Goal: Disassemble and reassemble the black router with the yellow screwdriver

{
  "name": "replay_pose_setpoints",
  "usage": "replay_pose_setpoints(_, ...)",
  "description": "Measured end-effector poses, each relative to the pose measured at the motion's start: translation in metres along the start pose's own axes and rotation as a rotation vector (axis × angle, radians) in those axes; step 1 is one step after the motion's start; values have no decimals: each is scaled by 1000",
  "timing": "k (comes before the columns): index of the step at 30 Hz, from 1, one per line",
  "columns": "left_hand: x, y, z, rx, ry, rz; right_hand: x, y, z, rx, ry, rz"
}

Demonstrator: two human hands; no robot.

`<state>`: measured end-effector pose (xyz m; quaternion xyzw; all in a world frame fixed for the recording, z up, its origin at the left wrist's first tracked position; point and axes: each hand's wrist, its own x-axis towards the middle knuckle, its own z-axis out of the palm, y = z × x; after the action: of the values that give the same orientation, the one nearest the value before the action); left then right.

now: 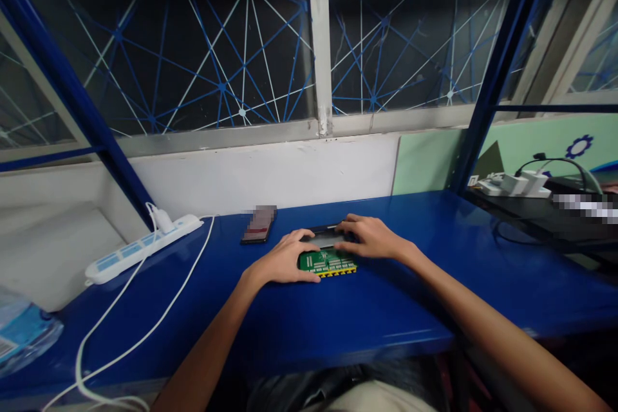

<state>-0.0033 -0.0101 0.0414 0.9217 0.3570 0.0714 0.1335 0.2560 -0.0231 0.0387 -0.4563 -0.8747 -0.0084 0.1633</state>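
A green circuit board [329, 262] with a yellow edge strip lies flat on the blue table [338, 315], a dark flat panel [322, 235] resting at its far side. My left hand [284, 259] grips the board's left edge, thumb along the front and fingers curled over the far corner. My right hand [369, 237] lies over the dark panel from the right, its fingers pressed down on it.
A phone [259, 225] lies just left of the hands. A white power strip [145, 247] with a plugged charger and trailing white cable [145, 335] sits at the left. A plastic-wrapped blue packet [22, 335] lies at the far left. Chargers [519, 183] rest on a side shelf, right.
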Motion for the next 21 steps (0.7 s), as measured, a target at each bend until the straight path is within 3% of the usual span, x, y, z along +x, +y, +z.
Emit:
replay_pose_setpoints(6,-1,2,-1,-14,4,5,6,26,6,-108,94,181)
replay_pose_setpoints(13,1,4,4,-10,1,-17,9,48,24,-109,38,320)
replay_pose_setpoints(21,3,3,8,-8,2,-23,15,52,36,-92,-42,363)
